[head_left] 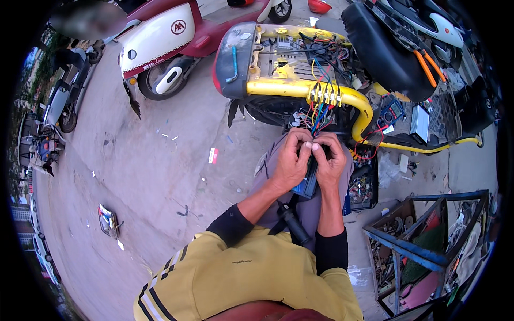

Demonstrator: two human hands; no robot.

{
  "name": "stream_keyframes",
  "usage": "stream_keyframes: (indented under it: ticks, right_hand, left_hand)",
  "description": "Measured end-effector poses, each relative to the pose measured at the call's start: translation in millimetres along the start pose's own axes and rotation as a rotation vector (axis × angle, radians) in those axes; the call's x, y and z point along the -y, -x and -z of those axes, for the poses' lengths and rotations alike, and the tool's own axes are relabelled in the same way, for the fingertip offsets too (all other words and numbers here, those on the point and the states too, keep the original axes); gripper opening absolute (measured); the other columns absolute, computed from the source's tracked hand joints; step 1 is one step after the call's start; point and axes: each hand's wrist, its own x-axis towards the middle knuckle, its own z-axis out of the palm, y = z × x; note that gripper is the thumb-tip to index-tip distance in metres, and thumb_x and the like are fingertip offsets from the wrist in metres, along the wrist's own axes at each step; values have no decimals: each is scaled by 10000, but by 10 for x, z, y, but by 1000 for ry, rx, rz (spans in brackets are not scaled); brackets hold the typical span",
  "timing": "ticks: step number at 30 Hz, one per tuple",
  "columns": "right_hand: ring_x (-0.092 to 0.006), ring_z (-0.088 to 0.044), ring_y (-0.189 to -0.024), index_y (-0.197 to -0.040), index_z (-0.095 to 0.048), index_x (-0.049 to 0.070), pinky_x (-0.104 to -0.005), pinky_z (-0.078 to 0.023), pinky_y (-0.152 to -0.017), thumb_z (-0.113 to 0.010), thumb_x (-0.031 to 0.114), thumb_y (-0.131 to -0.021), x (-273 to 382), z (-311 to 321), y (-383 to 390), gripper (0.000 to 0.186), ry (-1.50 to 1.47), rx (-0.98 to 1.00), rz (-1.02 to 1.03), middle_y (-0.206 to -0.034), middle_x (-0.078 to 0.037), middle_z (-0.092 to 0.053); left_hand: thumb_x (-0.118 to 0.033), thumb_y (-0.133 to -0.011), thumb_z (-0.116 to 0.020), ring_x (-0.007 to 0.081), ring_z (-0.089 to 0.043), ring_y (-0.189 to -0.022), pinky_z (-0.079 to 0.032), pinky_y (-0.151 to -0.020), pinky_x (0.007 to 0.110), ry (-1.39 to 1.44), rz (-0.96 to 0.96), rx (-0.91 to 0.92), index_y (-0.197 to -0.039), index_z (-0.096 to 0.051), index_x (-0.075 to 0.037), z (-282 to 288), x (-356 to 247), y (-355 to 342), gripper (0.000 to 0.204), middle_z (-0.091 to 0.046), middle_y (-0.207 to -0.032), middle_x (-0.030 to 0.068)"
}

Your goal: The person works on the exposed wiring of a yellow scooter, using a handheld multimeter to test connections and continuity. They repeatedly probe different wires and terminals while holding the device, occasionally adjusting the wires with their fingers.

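My left hand [293, 155] and my right hand [329, 158] meet in a pinch on the ends of thin coloured wires [320, 119]; the exact tips are hidden by my fingers. Beneath them, a black rectangular box [304, 186] rests on my lap. The wires hang from a row of terminals [325, 96] on the yellow tube frame [281, 87] of a partly stripped scooter, whose deck holds more tangled cables. A multimeter [391, 112] with red leads and a silver metal box [420, 124] lie on the scooter to the right.
A black seat [377, 53] with orange-handled cutters [428, 68] is tipped beside the deck. A red-and-white scooter [158, 45] stands at back left. A blue metal parts bin [407, 255] is at lower right, a toolbox [364, 193] beside my right leg, and a small tray [108, 220] on the ground at left.
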Motion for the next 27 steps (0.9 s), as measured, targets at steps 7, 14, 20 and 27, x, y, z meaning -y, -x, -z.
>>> stream_keyframes:
  ticks: [7, 14, 20, 27]
  right_hand:
    - [-204, -592, -921, -973, -657, -37, -317, -481, -844, -671, -17, -893, -13, 15, 10, 83, -52, 19, -3, -971, -106, -633]
    - [-200, -590, -947, -953, -635, -36, -322, -478, -883, -615, 16, -919, -18, 2, 14, 65, -160, -31, -31, -984, -114, -624]
    - [-205, -595, -959, -935, -616, -34, -334, -481, -917, -617, -8, -929, -47, -17, 25, 27, -153, -46, -38, -984, -113, -625]
    - [-205, -599, -955, -933, -614, -35, -337, -482, -918, -616, -22, -932, -57, -14, 26, 13, -145, -43, -40, -970, -110, -627]
  left_hand:
    - [-47, -1080, -515, 128, -544, -945, -479, -825, 280, 19, -100, 10, -1111, -536, -1, -54, 123, 18, 59, -558, -1136, 89]
    - [-34, -1064, -506, 237, -573, -958, -491, -871, 347, -43, -130, 15, -1111, -519, 0, -88, 147, 11, 60, -559, -1099, 143]
    - [5, -1014, -519, 356, -604, -1000, -505, -918, 416, -68, -155, 36, -1103, -511, 6, -77, 121, 14, 89, -563, -1109, 196]
    - [12, -1001, -519, 379, -606, -1020, -501, -938, 437, -93, -163, 48, -1106, -510, 4, -68, 138, 19, 106, -559, -1120, 207]
